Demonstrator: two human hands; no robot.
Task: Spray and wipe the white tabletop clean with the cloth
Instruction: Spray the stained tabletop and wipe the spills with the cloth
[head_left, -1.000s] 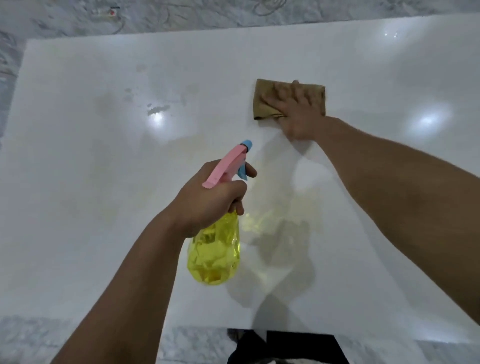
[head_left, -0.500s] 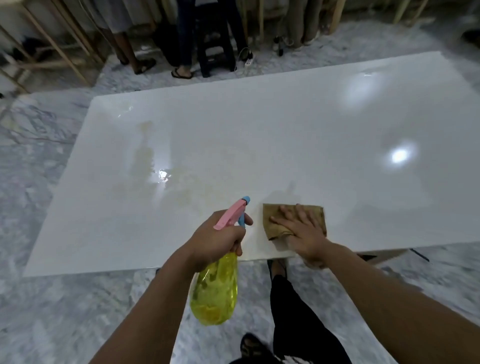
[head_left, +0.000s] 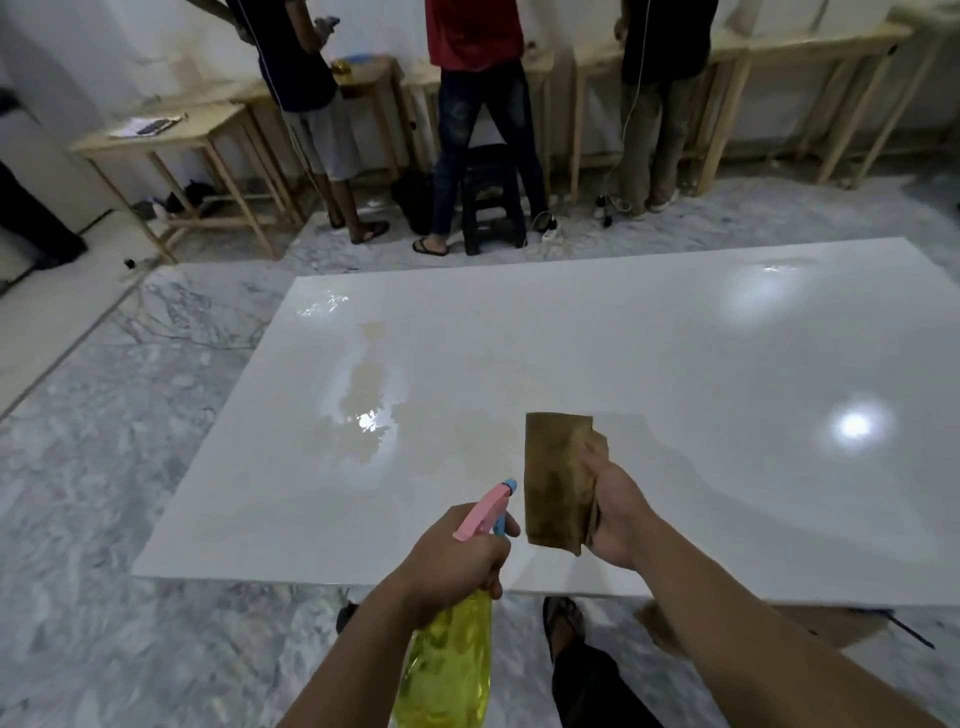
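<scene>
Two hands work above the near edge of a glossy white tabletop (head_left: 649, 374), each closed on its own thing and set a little apart from the other. The left hand (head_left: 457, 558) is wrapped round the neck of a spray bottle (head_left: 449, 665), whose yellow see-through body hangs below the fist and out past the tabletop's near edge, over the floor; its pink trigger head with a blue nozzle tip (head_left: 508, 487) points up and away from the person, toward the tabletop. The right hand (head_left: 618, 512) grips a brown cloth (head_left: 558, 480) by its right side, with the fingers curled behind it, so that the cloth stands upright as a folded rectangle, lifted clear of the surface rather than lying flat on it. The cloth sits just to the right of the nozzle, close but not touching. On the tabletop, left of the cloth, a wet yellowish patch (head_left: 369, 405) spreads back toward the far left corner and glints under the ceiling lights; how far it reaches is hard to judge through the glare. Round light reflections show on the right half of the surface. Beyond the tabletop, three people (head_left: 480, 119) stand with their backs turned at wooden benches (head_left: 171, 132) along the wall, and a dark plastic stool (head_left: 491, 200) stands on the marble floor (head_left: 104, 467) between them.
</scene>
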